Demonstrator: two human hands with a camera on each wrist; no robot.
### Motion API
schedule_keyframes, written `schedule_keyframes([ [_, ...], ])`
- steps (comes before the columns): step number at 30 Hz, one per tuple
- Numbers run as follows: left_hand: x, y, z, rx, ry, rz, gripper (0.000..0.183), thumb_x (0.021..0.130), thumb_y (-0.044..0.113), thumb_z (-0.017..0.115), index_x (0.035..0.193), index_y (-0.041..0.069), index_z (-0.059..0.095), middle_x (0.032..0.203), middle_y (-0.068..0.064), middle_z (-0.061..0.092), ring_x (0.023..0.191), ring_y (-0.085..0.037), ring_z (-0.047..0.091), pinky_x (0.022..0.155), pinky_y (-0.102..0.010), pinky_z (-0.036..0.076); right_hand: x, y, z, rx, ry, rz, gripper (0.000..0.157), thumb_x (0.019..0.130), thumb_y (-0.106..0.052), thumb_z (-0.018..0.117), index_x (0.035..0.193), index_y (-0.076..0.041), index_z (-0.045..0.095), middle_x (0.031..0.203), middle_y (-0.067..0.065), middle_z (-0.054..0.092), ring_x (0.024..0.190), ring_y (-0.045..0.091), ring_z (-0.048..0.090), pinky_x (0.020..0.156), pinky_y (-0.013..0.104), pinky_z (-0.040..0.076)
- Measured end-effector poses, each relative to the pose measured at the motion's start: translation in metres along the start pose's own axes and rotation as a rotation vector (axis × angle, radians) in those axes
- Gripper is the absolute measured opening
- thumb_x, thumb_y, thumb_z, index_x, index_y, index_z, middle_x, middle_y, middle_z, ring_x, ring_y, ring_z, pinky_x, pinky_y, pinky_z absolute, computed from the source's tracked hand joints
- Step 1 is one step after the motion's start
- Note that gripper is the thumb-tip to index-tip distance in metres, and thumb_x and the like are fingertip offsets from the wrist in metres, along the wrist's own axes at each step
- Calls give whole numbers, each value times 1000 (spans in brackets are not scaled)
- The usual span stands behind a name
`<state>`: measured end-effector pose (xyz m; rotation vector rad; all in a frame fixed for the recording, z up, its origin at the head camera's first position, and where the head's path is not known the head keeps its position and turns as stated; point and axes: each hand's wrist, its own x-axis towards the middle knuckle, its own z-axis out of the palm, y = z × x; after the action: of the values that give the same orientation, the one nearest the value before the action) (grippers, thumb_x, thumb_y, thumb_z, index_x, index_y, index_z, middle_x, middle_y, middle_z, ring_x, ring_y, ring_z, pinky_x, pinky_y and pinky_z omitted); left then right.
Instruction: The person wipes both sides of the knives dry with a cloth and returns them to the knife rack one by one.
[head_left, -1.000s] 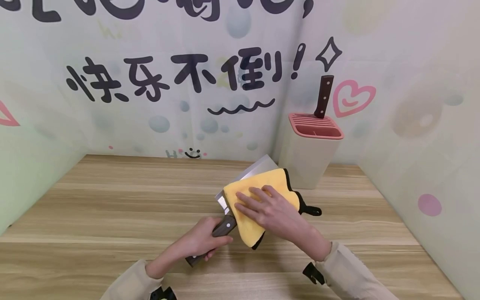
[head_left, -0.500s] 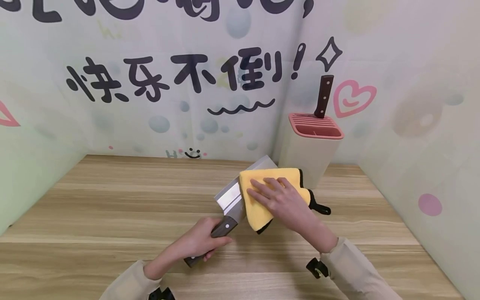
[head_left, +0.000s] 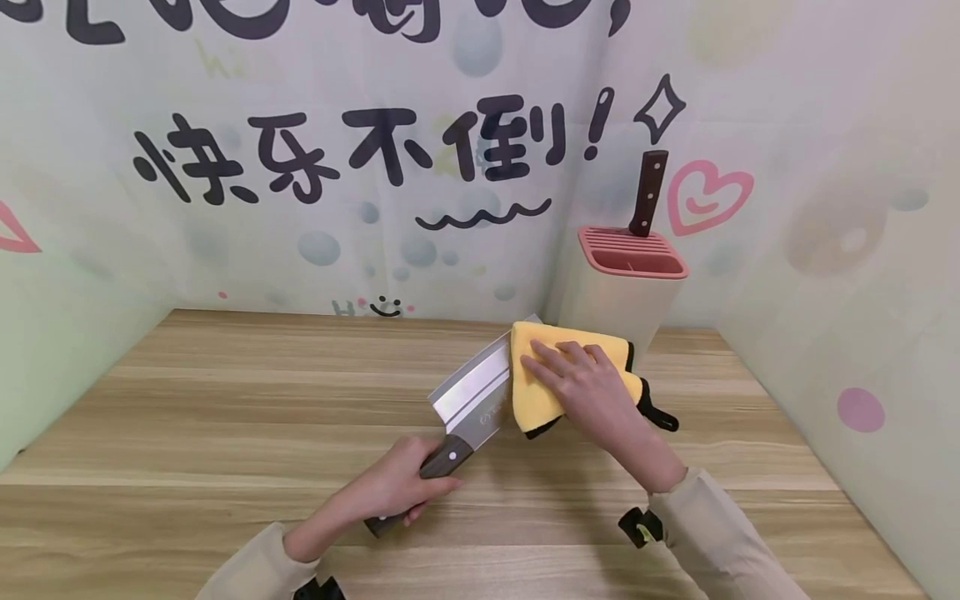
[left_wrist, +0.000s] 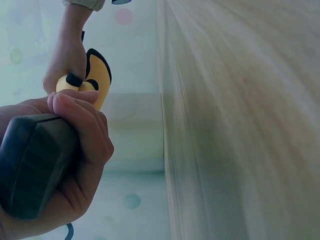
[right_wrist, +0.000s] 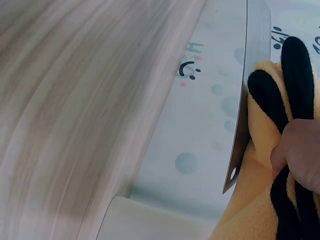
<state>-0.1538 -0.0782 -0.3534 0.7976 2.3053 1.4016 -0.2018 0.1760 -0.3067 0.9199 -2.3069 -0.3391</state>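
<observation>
In the head view a cleaver is held above the table, its blade slanting toward the back right. My left hand grips its dark riveted handle; the handle's butt fills the near side of the left wrist view. My right hand holds a yellow cloth with black trim over the far part of the blade. In the right wrist view the thumb presses into the folded cloth, and the blade's end with a small hole sticks out beside it. The cloth covers much of the blade's far half.
Behind the cloth stands a cream knife block with a pink slotted top. A knife with a brown handle is upright in it. The wooden table meets printed wall sheets at the back and sides.
My right hand has slid the cloth up and to the right along the blade, away from the handle. More blade near the handle shows now. My left hand has hardly moved.
</observation>
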Motion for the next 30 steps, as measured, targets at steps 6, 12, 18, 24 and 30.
schedule_keyframes([
  [6, -2, -1, -1, 15, 7, 0, 17, 82, 8, 61, 75, 2, 46, 40, 3, 43, 30, -5, 41, 28, -28, 38, -2, 5, 4, 9, 4, 44, 43, 75, 0, 67, 116, -13, 60, 121, 8, 55, 97, 29, 54, 72, 43, 47],
  [12, -3, -2, -3, 20, 3, -7, 18, 82, 10, 61, 77, 2, 47, 40, 3, 43, 30, -6, 41, 28, -28, 38, -5, 8, 8, -4, 14, 66, 40, 77, 2, 63, 114, -13, 61, 120, 8, 56, 97, 29, 55, 70, 44, 47],
  [18, -3, -3, -3, 29, 1, -5, 18, 82, 10, 61, 76, 2, 46, 39, 2, 43, 29, -5, 41, 28, -28, 38, -5, 8, 7, -18, -9, 73, 40, 77, 2, 62, 115, -13, 60, 120, 8, 56, 97, 30, 54, 72, 44, 47],
  [24, -3, -3, -3, 50, 4, 2, 18, 81, 9, 61, 75, 3, 46, 39, 2, 43, 29, -4, 41, 27, -27, 38, -3, 5, 4, -71, -34, 56, 40, 77, 1, 63, 114, -13, 61, 120, 9, 55, 98, 31, 53, 73, 44, 46],
  [30, -1, -2, -3, 53, 0, 9, 17, 82, 9, 61, 75, 3, 46, 39, 2, 44, 29, -4, 41, 28, -28, 38, 0, -2, -1, -92, -43, 29, 40, 76, 1, 64, 114, -13, 61, 121, 7, 55, 98, 31, 52, 75, 42, 45],
])
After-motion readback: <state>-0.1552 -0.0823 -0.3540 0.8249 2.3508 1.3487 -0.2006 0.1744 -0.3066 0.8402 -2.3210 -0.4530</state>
